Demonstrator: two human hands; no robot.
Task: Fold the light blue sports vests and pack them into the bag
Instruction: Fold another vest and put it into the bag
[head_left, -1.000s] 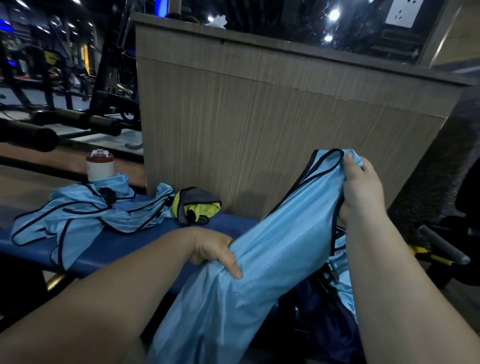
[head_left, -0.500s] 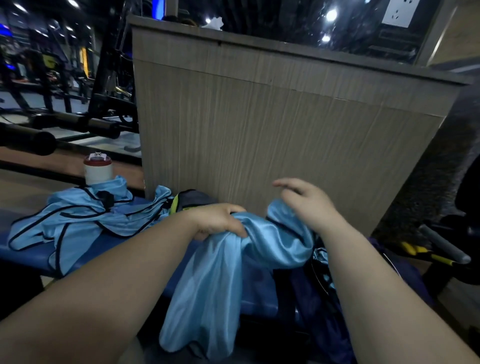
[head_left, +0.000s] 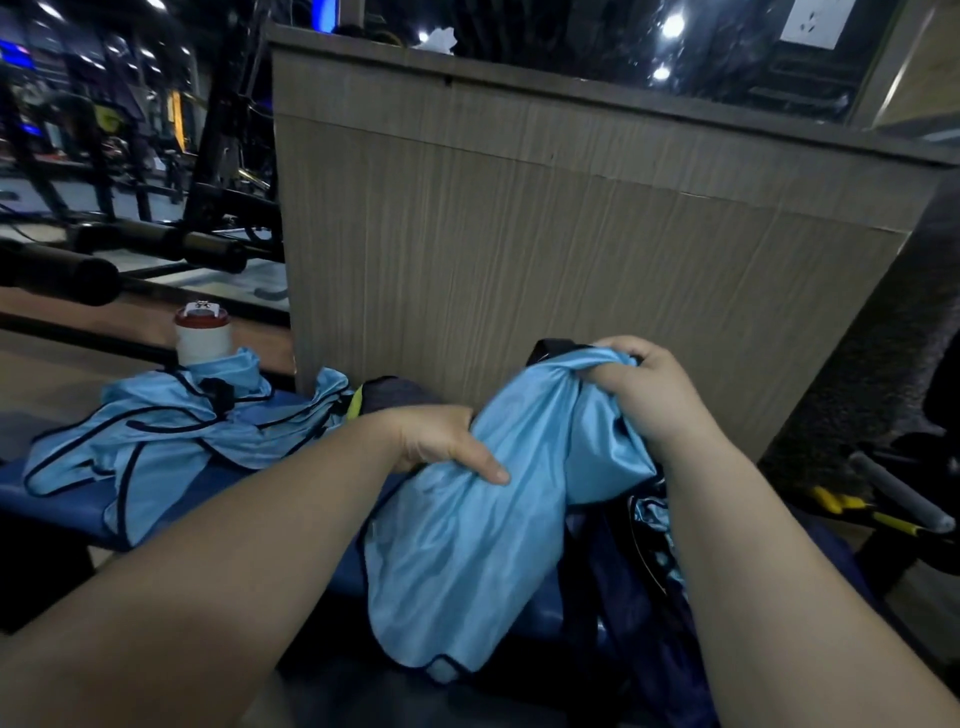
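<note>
We hold a bunched light blue vest (head_left: 467, 561) over the bench's near edge, just left of the dark bag (head_left: 631, 618). Our left hand (head_left: 441, 439) grips its middle, thumb laid across the cloth. Our right hand (head_left: 649, 389) clutches its gathered top with curled fingers. More blue vests (head_left: 156, 447) lie heaped on the blue bench (head_left: 218, 480) at left, with a bottle (head_left: 201, 335) behind them.

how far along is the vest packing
Done: some light blue fabric seems to lie inside the dark navy bag. In hand: the left hand and right hand both grip one shiny light blue sports vest, bunched, by the bag. Left: a loose heap of unfolded light blue vests on the blue padded bench.
</note>
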